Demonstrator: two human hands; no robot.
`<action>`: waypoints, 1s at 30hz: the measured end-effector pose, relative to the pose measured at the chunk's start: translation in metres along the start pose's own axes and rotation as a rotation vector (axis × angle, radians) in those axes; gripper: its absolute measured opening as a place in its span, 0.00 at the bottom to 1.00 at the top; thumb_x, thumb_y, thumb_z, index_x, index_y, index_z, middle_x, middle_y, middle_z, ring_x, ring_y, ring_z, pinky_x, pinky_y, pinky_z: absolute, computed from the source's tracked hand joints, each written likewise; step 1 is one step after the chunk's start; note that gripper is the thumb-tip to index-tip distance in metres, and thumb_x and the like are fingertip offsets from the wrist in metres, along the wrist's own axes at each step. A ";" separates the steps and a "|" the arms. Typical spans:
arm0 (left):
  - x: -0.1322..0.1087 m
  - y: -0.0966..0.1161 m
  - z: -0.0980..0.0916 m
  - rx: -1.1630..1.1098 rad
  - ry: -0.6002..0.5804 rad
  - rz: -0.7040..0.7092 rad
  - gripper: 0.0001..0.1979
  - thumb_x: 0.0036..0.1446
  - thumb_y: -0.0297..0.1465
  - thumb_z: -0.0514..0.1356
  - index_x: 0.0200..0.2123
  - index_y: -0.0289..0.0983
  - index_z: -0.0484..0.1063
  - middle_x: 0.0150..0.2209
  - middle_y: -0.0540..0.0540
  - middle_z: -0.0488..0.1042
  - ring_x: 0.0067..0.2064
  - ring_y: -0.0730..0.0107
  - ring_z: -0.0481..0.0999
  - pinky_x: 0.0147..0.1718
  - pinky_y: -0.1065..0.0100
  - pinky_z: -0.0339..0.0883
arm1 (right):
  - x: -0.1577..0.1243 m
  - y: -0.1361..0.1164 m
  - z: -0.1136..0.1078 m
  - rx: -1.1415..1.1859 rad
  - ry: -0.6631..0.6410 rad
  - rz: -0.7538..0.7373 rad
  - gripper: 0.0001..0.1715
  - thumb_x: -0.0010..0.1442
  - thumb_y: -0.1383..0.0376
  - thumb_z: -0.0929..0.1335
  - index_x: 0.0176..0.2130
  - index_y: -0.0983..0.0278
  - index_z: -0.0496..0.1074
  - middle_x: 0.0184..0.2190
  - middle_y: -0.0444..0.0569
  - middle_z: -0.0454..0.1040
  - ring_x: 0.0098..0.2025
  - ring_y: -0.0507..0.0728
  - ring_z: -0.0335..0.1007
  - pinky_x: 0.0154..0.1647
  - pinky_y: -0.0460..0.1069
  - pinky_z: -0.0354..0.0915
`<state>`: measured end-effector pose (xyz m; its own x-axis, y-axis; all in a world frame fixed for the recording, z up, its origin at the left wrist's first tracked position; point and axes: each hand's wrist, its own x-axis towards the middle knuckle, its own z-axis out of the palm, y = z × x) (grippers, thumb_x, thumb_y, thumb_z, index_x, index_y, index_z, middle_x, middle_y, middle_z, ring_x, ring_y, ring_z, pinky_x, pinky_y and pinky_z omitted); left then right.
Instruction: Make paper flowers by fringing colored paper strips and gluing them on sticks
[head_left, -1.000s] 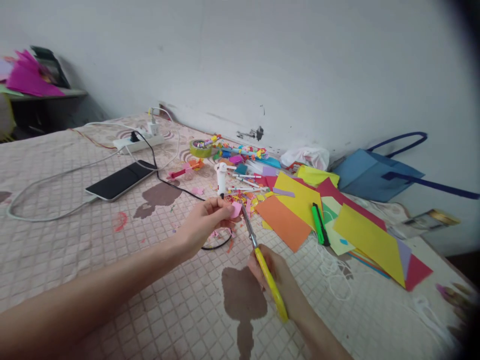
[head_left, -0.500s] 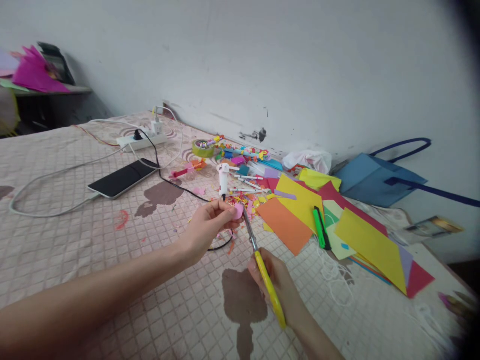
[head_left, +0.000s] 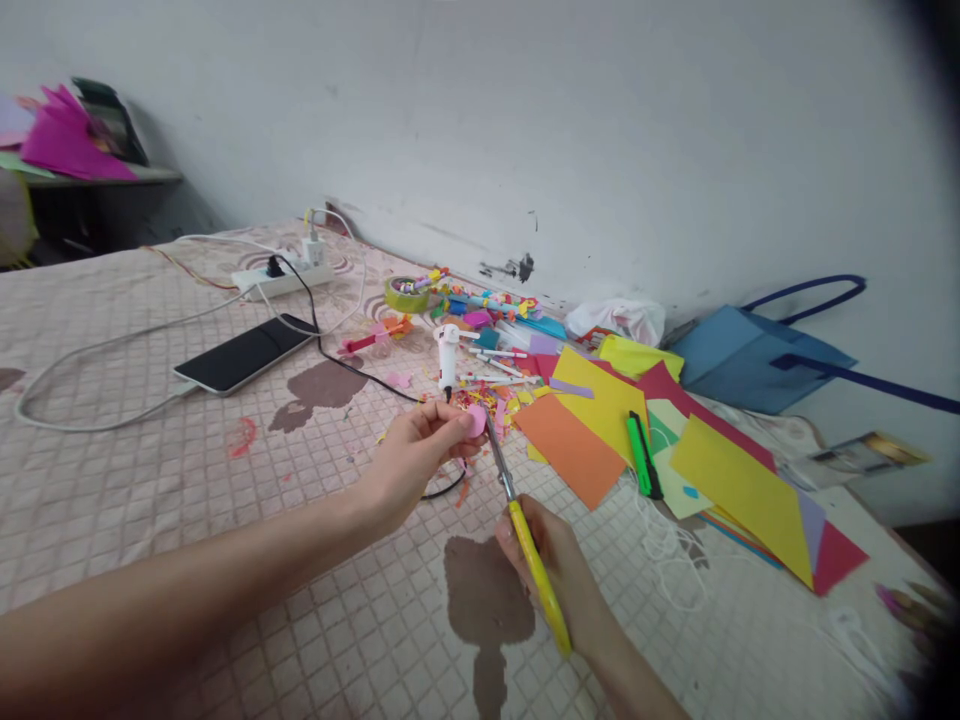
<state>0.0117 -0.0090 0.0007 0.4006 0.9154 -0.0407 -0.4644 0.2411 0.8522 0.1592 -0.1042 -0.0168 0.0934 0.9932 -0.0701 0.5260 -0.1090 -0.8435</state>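
Note:
Between thumb and fingers, my left hand (head_left: 424, 445) pinches a small pink piece of paper (head_left: 475, 421) with a rounded edge. My right hand (head_left: 551, 555) is wrapped around the yellow handles of a pair of scissors (head_left: 534, 560). The metal blades point away from me, with their tips right beside the pink paper; whether they touch it I cannot tell. Just beyond the left hand stands a white glue gun (head_left: 447, 358) with a black cord. Small coloured paper scraps (head_left: 487, 398) lie scattered behind my fingers.
To the right are an orange sheet (head_left: 571, 448), yellow sheets (head_left: 742, 490), a green box cutter (head_left: 643, 455) and white string (head_left: 671, 550). A blue bag (head_left: 757, 355) leans near the wall. On the left lie a phone (head_left: 246, 353) and a power strip (head_left: 281, 280) with cables.
Both hands, the pink paper and the scissors stay almost where they were. The view has shifted very slightly.

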 end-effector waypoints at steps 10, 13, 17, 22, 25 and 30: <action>0.000 -0.001 0.000 0.006 0.010 -0.008 0.09 0.50 0.33 0.64 0.28 0.34 0.68 0.29 0.49 0.73 0.31 0.77 0.72 0.36 0.72 0.66 | -0.002 0.004 0.000 -0.003 -0.009 0.011 0.19 0.56 0.52 0.62 0.23 0.61 0.55 0.18 0.38 0.51 0.20 0.49 0.48 0.19 0.44 0.48; 0.000 -0.001 -0.001 0.005 0.004 -0.004 0.09 0.50 0.33 0.64 0.28 0.34 0.68 0.29 0.49 0.73 0.31 0.76 0.72 0.36 0.72 0.66 | -0.002 0.006 -0.001 -0.014 -0.021 0.019 0.18 0.57 0.52 0.62 0.24 0.61 0.55 0.18 0.37 0.52 0.20 0.49 0.48 0.18 0.44 0.47; 0.000 0.000 -0.002 0.014 0.000 -0.004 0.09 0.50 0.33 0.64 0.28 0.34 0.68 0.30 0.48 0.73 0.31 0.76 0.72 0.36 0.71 0.67 | -0.002 0.006 -0.002 -0.003 -0.031 0.022 0.18 0.57 0.52 0.62 0.25 0.62 0.57 0.18 0.38 0.54 0.20 0.49 0.49 0.19 0.44 0.48; 0.002 -0.001 -0.002 0.024 -0.011 0.009 0.09 0.51 0.34 0.63 0.28 0.34 0.68 0.30 0.48 0.73 0.31 0.76 0.72 0.36 0.71 0.67 | -0.002 0.007 0.000 -0.019 -0.015 0.018 0.18 0.57 0.53 0.62 0.25 0.62 0.57 0.19 0.38 0.55 0.21 0.49 0.50 0.20 0.44 0.49; 0.002 -0.002 -0.003 0.020 -0.009 0.010 0.09 0.50 0.34 0.63 0.28 0.34 0.68 0.30 0.48 0.74 0.31 0.76 0.73 0.36 0.71 0.67 | -0.002 0.008 0.000 -0.015 -0.014 0.024 0.19 0.57 0.52 0.62 0.25 0.62 0.57 0.19 0.38 0.54 0.21 0.49 0.50 0.19 0.44 0.48; 0.002 -0.001 -0.004 0.013 -0.009 0.008 0.09 0.50 0.34 0.64 0.28 0.34 0.68 0.30 0.48 0.74 0.31 0.75 0.73 0.35 0.71 0.67 | -0.003 0.007 0.000 0.017 -0.016 0.032 0.19 0.58 0.53 0.63 0.24 0.62 0.56 0.18 0.37 0.53 0.19 0.48 0.50 0.18 0.43 0.48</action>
<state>0.0099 -0.0062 -0.0017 0.4042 0.9142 -0.0286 -0.4578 0.2292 0.8590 0.1624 -0.1076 -0.0223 0.0964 0.9897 -0.1054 0.5088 -0.1400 -0.8494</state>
